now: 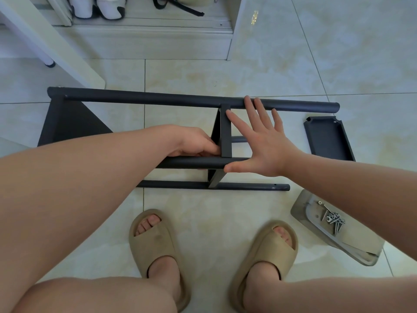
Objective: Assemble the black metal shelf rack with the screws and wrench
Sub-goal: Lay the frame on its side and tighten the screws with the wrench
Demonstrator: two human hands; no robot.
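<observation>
Left hand (198, 144) and right hand (264, 145) were bare, as were forearms and legs. Feet wore thick beige open-toed slides: left slide (155, 247), right slide (266, 254).

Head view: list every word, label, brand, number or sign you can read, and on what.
None readable.
The black rack frame, loose shelf panel, slippers and shoes show no lettering.
The gold mark on the white cabinet is too blurred to tell.
</observation>
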